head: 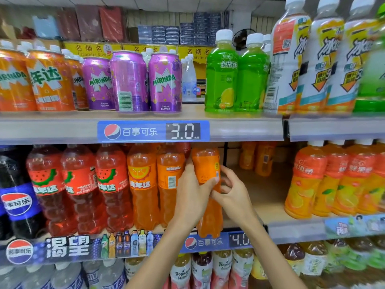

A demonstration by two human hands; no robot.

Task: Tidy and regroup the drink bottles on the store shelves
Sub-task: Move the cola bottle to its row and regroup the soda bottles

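Orange soda bottle (206,170) was gripped by both hands at the front edge of the middle shelf (295,230). Left hand (192,195) was wrapped around its label, thumb across the front. Right hand (233,192) pinched the bottle's right side with curled fingers. Immediately left stood two matching orange Mirinda bottles (155,184), then red watermelon bottles (77,188). Bare shelf lay to the right, with orange juice bottles (333,180) beyond.
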